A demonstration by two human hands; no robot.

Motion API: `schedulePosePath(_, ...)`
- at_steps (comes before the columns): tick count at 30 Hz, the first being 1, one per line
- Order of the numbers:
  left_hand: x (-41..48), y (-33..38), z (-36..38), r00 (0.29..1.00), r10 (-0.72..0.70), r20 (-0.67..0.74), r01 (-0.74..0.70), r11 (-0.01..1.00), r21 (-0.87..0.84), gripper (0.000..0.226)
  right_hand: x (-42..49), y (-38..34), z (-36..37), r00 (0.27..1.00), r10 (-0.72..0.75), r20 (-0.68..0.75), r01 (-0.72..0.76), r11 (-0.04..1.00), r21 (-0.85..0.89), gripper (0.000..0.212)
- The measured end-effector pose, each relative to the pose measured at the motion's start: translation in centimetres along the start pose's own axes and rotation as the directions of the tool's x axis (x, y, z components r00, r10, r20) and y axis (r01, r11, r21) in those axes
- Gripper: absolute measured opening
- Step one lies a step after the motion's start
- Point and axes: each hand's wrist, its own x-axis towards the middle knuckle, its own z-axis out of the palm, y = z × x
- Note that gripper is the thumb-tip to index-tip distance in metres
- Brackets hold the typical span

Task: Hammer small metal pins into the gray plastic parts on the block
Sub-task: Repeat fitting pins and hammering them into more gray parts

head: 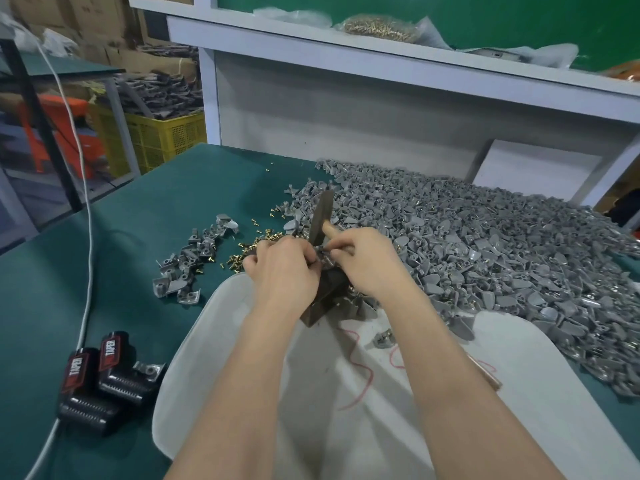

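One dark metal block toward the green worktop's near edge. Left hand pinches a small gray plastic part atop it. Right hand grips one wooden-handled steel hammer (head raised). Bare worktop lies along the left edge, where two black ribbed units sit.

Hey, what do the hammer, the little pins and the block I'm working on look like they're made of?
The hammer has a dark, dull metal head, likely steel, on a pale handle that looks like bare wood. The pins are shiny yellow metal, brass or brass-plated by colour. The block is dark brown and matte with sharp edges; worn steel or hardwood, I can't tell.
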Motion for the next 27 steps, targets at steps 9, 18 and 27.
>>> schedulePosePath(9, -0.1, 0.2, -0.2, 1.000, -0.017, 0.004, 0.017, 1.000, -0.015, 0.013, -4.4, 1.3, -2.0, 0.947, -0.085, -0.310, 0.081, 0.996, -0.027, 0.048)
schedulePosePath(18, -0.2, 0.4, -0.3, 1.000, -0.007, 0.000, 0.007, 1.000, -0.007, 0.016, -6.3, 0.3, -2.4, 0.956, -0.164, -0.241, 0.131, 0.980, -0.149, 0.046)
schedulePosePath(27, -0.1, 0.2, 0.0, 1.000, 0.006, -0.026, -0.006, 1.000, -0.005, 0.015, -6.4, -0.1, -2.8, 0.982, -0.094, -0.165, 0.052, 0.969, -0.240, 0.046)
